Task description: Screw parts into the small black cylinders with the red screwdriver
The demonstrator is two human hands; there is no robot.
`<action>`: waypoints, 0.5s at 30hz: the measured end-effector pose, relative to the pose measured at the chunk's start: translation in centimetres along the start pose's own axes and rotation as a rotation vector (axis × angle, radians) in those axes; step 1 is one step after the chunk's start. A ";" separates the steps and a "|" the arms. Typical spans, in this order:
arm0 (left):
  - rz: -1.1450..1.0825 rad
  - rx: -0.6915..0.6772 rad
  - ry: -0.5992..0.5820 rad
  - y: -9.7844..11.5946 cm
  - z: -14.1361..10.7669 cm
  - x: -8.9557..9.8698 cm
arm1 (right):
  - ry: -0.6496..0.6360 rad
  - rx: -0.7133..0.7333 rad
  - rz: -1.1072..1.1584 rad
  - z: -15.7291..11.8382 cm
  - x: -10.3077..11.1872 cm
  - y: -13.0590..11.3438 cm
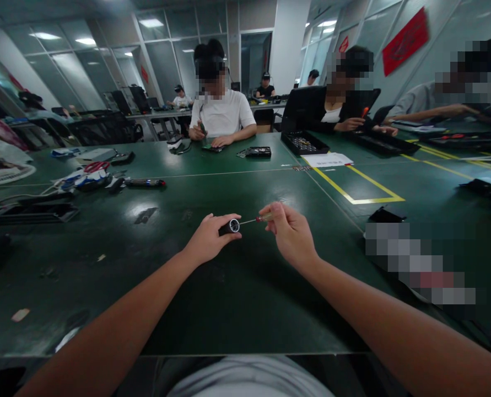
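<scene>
My left hand [207,240] is closed around a short black cylinder [229,226] with a pale ring and spoke-like shapes at the end facing right; its exact kind does not show. Between the thumb and fingers of my right hand [291,234] is a screwdriver [264,218] with a clear handle, red near the shaft. Its thin metal shaft points left and its tip reaches the cylinder's round end. Whether the tip sits inside or only against the rim, I cannot tell. Both hands are above the green tabletop [245,298].
Tools and cables lie at the left, among them red-handled scissors [96,167] and a dark pen-shaped tool [145,183]. Yellow tape [377,200] marks a rectangle at the right. Black trays [305,144] stand farther back. A co-worker in a white shirt [222,116] sits opposite.
</scene>
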State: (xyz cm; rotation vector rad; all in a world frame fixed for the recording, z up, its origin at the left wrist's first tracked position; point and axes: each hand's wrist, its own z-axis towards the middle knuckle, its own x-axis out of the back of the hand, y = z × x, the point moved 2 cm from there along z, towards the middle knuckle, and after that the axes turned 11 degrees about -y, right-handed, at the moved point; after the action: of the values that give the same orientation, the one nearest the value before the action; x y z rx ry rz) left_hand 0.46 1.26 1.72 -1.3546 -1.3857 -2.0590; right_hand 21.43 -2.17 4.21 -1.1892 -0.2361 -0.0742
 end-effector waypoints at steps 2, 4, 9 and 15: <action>0.001 0.000 0.002 0.0 0.0 0.1 | 0.017 0.001 -0.087 -0.2 0.0 -0.2; 0.000 0.003 0.021 0.0 0.0 0.2 | 0.011 0.004 -0.115 -0.3 0.0 -0.2; 0.016 -0.004 0.059 0.1 0.0 0.3 | -0.054 0.024 -0.111 -0.3 -0.1 0.0; 0.026 -0.016 0.028 0.0 0.0 0.0 | -0.041 0.003 -0.234 -0.2 0.1 -0.1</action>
State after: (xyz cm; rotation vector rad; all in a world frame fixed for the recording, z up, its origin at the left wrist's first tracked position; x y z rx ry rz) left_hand 0.48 1.23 1.70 -1.3383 -1.3359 -2.0683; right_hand 21.50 -2.34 4.26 -1.1572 -0.4104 -0.2538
